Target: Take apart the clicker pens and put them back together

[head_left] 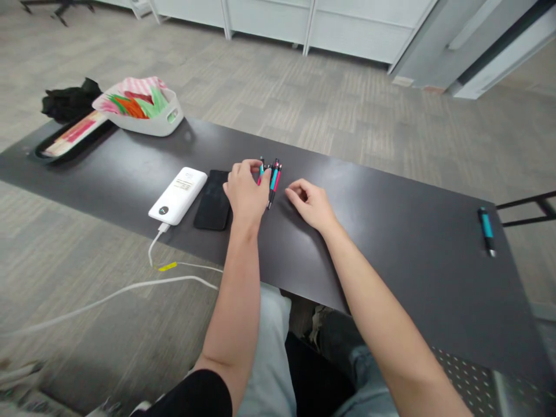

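Note:
Several pens (274, 184) with teal, red and black parts lie close together on the dark table (391, 231). My left hand (248, 186) is over their left side, its thumb and fingers closed around one teal and red pen (261, 172). To the right of the pens, my right hand (310, 201) rests on its side on the table with curled fingers, touching no pen; whether something small is inside the curl is hidden. Left of my left hand lies a black phone (212, 202), partly covered by that hand.
A white power bank (179, 196) with a white cable (152, 246) lies left of the phone. At the far left are a white basket (160, 124) with colourful cloth, a black tray (78, 147) and dark fabric (72, 101). Another teal pen (487, 231) lies near the right edge.

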`<state>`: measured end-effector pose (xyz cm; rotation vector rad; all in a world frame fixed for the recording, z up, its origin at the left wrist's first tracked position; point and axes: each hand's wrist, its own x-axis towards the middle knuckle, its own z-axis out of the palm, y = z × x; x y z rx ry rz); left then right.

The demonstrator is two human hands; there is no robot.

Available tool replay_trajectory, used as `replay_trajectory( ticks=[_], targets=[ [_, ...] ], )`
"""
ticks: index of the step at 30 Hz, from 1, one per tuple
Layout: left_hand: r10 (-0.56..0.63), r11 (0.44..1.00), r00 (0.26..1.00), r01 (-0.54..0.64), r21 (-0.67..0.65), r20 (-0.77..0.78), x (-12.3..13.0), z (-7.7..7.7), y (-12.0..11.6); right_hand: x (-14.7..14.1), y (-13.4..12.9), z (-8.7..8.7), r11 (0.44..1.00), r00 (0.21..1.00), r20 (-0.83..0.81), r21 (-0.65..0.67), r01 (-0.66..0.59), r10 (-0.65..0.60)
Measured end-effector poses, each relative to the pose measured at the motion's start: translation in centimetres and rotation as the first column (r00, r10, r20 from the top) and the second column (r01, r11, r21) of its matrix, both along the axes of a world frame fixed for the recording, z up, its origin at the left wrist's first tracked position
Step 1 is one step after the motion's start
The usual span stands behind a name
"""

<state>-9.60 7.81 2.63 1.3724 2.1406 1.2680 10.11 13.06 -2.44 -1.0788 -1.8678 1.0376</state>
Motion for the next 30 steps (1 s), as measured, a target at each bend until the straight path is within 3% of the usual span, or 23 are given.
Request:
replay_trajectory(
  ticks=[5, 8, 13, 15, 17, 21, 26, 30],
  targets=[
    [-0.01, 0.98, 0.989, -0.019, -0.196, -0.147, -1.9, -1.8, 0.1, 0.5, 0.2, 0.3, 0.998, 0.998, -0.039, -0.039, 0.049, -0.051],
    [-0.051, 0.981, 0.988, 0.022, -0.195, -0.149, -1.6, -2.0, 0.1, 0.5, 0.3, 0.3, 0.997, 0.998, -0.031, -0.057, 0.047, -0.048],
    [-0.008, 0.983, 0.984, -0.025, -0.182, -0.175, -1.6, -0.8, -0.2, 0.3, 0.6, -0.6, 0.995, 0.992, -0.109, -0.077, 0.057, -0.065],
    [-0.049, 0.99, 0.993, 0.033, -0.135, -0.112, -1.4, -0.4, -0.3, 0.2, 0.9, -0.8, 0.993, 0.978, -0.187, -0.087, 0.078, -0.093],
    [-0.162, 0.984, 0.986, 0.163, -0.066, 0.026, -0.7, -0.4, -0.2, 0.2, 1.1, -0.8, 0.989, 0.954, -0.268, -0.1, 0.108, -0.131],
    [-0.391, 0.921, 0.891, 0.38, 0.089, 0.231, 2.2, -0.9, 0.4, 0.6, 1.4, 0.1, 0.968, 0.905, -0.347, -0.135, 0.213, -0.247],
    [-0.532, 0.847, 0.76, 0.478, 0.234, 0.372, 5.7, -1.6, 1.1, 2.4, 1.3, 1.7, 0.958, 0.893, -0.348, -0.093, 0.272, -0.287],
    [-0.622, 0.78, 0.629, 0.553, 0.294, 0.467, 8.7, -1.9, 0.8, 6.1, 0.1, 2.3, 0.945, 0.88, -0.35, -0.051, 0.324, -0.321]
  ],
)
